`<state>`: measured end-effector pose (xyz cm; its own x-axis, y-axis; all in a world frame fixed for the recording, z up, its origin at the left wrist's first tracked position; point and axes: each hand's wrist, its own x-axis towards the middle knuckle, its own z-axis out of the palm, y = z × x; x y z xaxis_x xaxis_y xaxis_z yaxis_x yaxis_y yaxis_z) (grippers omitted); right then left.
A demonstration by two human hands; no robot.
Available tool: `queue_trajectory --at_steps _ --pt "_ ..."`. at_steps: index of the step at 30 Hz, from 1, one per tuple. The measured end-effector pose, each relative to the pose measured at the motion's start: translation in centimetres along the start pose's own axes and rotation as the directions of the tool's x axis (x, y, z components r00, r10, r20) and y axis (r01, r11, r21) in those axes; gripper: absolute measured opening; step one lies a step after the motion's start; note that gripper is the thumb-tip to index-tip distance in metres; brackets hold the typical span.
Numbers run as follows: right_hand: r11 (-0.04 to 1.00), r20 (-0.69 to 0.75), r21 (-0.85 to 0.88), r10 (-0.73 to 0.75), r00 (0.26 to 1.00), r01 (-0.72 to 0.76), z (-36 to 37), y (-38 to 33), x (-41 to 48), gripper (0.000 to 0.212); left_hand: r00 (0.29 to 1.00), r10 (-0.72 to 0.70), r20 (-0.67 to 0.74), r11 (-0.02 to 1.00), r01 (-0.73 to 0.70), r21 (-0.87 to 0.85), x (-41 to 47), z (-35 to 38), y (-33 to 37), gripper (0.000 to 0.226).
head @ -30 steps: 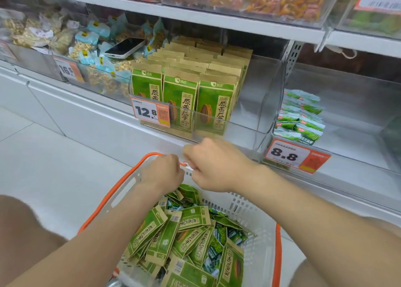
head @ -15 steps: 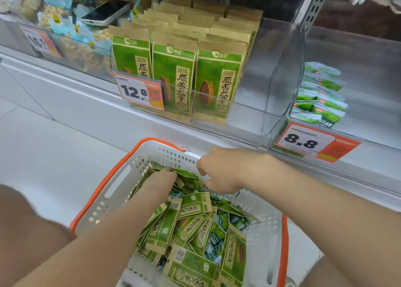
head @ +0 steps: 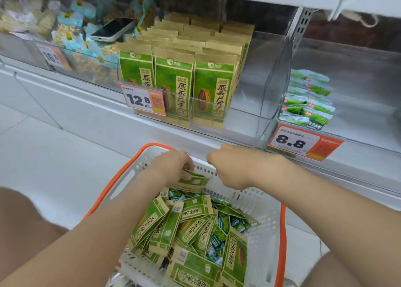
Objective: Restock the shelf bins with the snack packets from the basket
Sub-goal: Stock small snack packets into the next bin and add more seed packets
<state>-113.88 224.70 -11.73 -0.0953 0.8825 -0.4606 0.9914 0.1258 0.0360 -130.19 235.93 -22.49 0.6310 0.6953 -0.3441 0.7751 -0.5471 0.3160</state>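
Note:
A white basket (head: pixel 263 202) with orange handles holds several green-and-kraft seed packets (head: pixel 196 212) and small dark green sachets (head: pixel 238 223). At the basket's far end my left hand (head: pixel 171 167) pinches one green packet (head: pixel 193 181) and holds it just above the pile. My right hand (head: pixel 235 167) is curled over the basket's far rim, its fingertips hidden. Above, a clear shelf bin (head: pixel 249 117) carries rows of the same green packets (head: pixel 175 80) standing upright. The bin to its right holds a small stack of green sachets (head: pixel 308 100).
Price tags reading 12.8 (head: pixel 142 100) and 8.8 (head: pixel 303 142) hang on the bin fronts. A phone (head: pixel 112 29) lies on bagged snacks in the left bin. The right part of the middle bin holds no packets. White floor tiles spread to the left.
Both hands left the orange handle. My left hand dipped into the pile and came up with a green packet. My right hand stayed at the far rim.

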Motion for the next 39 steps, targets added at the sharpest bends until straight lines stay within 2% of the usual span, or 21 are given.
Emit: queue_trajectory --at_steps 2,5,7,10,12,14,18,21,25,27,29,30,32,33,34,35,36,37,38,39 --pt "0.999 -0.027 0.036 -0.009 1.0 0.01 0.5 0.2 -0.5 0.01 0.993 0.091 0.075 0.967 -0.07 -0.244 -1.5 -2.6 0.9 0.02" --pt "0.986 -0.062 0.158 -0.05 0.997 0.059 0.5 0.0 -1.4 0.027 0.975 0.18 0.131 0.841 -0.084 -0.535 -4.3 -5.6 2.8 0.016" --pt "0.971 -0.165 0.223 -0.052 0.985 0.089 -0.1 -0.1 -2.4 0.029 0.976 0.205 0.07 0.774 -0.118 -0.622 -5.5 -6.9 3.3 0.017" --pt "0.95 -0.343 0.312 0.082 0.936 0.031 -1.3 0.5 -3.7 0.039 0.971 0.236 -0.022 0.786 -0.204 -0.584 -6.7 -8.2 3.1 0.022" --pt "0.913 -0.465 0.407 0.188 0.865 0.02 -2.1 1.0 -4.7 0.04 0.963 0.269 -0.028 0.855 -0.253 -0.452 -7.4 -8.8 2.6 0.031" --pt "0.904 -0.588 0.424 0.233 0.775 0.05 -2.6 1.6 -5.5 0.035 0.961 0.263 -0.082 0.859 -0.272 -0.433 -7.9 -9.0 2.7 0.03" --pt "0.936 -0.76 0.341 0.222 0.611 0.084 -3.1 2.2 -6.8 0.024 0.951 0.214 -0.224 0.685 -0.31 -0.66 -8.7 -9.4 3.8 0.02" --pt "0.949 -0.814 0.304 0.216 0.539 0.079 -3.2 1.7 -7.2 0.018 0.963 0.164 -0.212 0.671 -0.267 -0.692 -9.1 -9.5 4.5 0.018" --pt "0.958 -0.844 0.283 0.222 0.488 0.053 -2.9 1.1 -7.0 0.019 0.979 0.132 -0.156 0.644 -0.204 -0.737 -9.4 -9.1 5.2 0.026" --pt "0.912 -0.829 0.403 0.33 0.451 0.074 -3.2 1.4 -7.1 0.01 0.97 0.146 -0.196 0.659 -0.243 -0.711 -9.6 -9.3 5.7 0.025" --pt "0.838 -0.787 0.538 0.459 0.413 0.092 -3.6 1.9 -7.3 0.02 0.951 0.226 -0.209 0.717 -0.308 -0.625 -9.9 -9.8 6.2 0.033" --pt "0.796 -0.755 0.594 0.505 0.418 0.111 -3.6 2.0 -7.4 0.026 0.942 0.274 -0.192 0.752 -0.334 -0.568 -10.1 -9.9 6.5 0.047" --pt "0.66 -0.661 0.722 0.569 0.489 0.206 -3.9 1.7 -7.5 0.028 0.925 0.331 -0.188 0.807 -0.38 -0.453 -10.5 -9.8 7.1 0.081" --pt "0.512 -0.594 0.799 0.588 0.549 0.316 -4.2 1.3 -7.7 0.027 0.917 0.346 -0.2 0.807 -0.4 -0.435 -10.6 -9.6 7.4 0.09" --pt "0.295 -0.519 0.853 0.579 0.629 0.431 -4.7 0.9 -7.9 0.024 0.909 0.361 -0.206 0.782 -0.416 -0.465 -10.6 -9.4 7.6 0.089" --pt "0.097 -0.468 0.86 0.54 0.7 0.501 -5.2 0.7 -8.2 0.019 0.907 0.37 -0.202 0.733 -0.419 -0.536 -10.6 -9.3 7.8 0.081" --pt "-0.028 -0.458 0.84 0.496 0.738 0.541 -5.6 0.7 -8.3 0.017 0.907 0.375 -0.19 0.677 -0.408 -0.613 -10.8 -9.3 8.1 0.07" --pt "-0.043 -0.48 0.823 0.482 0.734 0.566 -5.8 0.9 -8.3 0.021 0.911 0.367 -0.187 0.622 -0.39 -0.678 -11.0 -9.4 8.4 0.061" --pt "0.068 -0.52 0.82 0.501 0.692 0.568 -5.7 1.2 -8.0 0.029 0.916 0.354 -0.188 0.565 -0.37 -0.737 -11.2 -9.5 8.7 0.057" --pt "0.246 -0.568 0.814 0.524 0.635 0.526 -5.5 1.5 -7.6 0.038 0.924 0.336 -0.184 0.494 -0.339 -0.801 -11.3 -9.7 8.9 0.056"
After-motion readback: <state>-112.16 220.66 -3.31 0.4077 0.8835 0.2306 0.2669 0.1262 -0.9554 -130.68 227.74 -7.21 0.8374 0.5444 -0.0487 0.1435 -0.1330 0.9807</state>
